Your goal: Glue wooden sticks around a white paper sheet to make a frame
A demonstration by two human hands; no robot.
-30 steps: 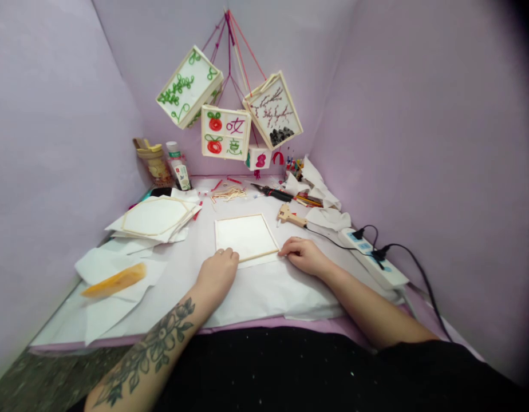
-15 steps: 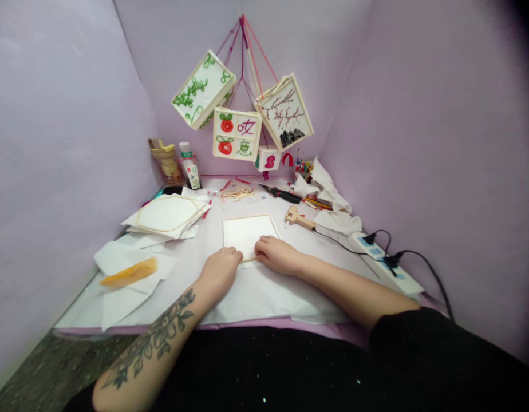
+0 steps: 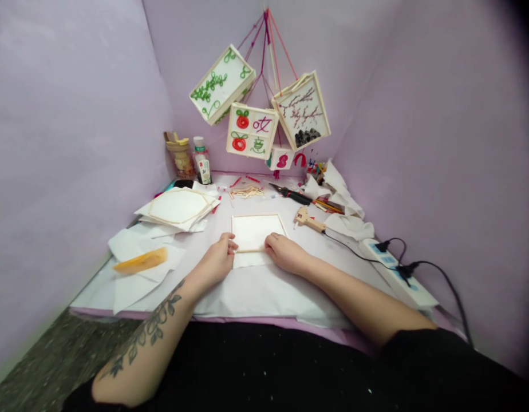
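Note:
A small rectangular wooden-stick frame (image 3: pixel 259 215) backed with white paper (image 3: pixel 253 233) lies flat on the white-covered table in front of me. My left hand (image 3: pixel 219 254) holds its near left corner, the fingers bent around the edge. At the near right corner, my right hand (image 3: pixel 285 253) grips the frame with curled fingers; its fingertips are partly hidden. A strip of the white paper sticks out past the near stick, between the two hands.
A glue gun (image 3: pixel 308 220) lies to the right, its cord running to a power strip (image 3: pixel 397 277). Behind are black-handled snips (image 3: pixel 292 194) and loose sticks (image 3: pixel 247 191). Stacked paper panels (image 3: pixel 176 206) and a yellow piece (image 3: pixel 141 261) lie left. Decorated box panels (image 3: pixel 252 130) hang above.
My left hand has shifted from the near edge to the frame's left corner, uncovering the near stick. My right hand stays at the right corner. The whole view has swung slightly left.

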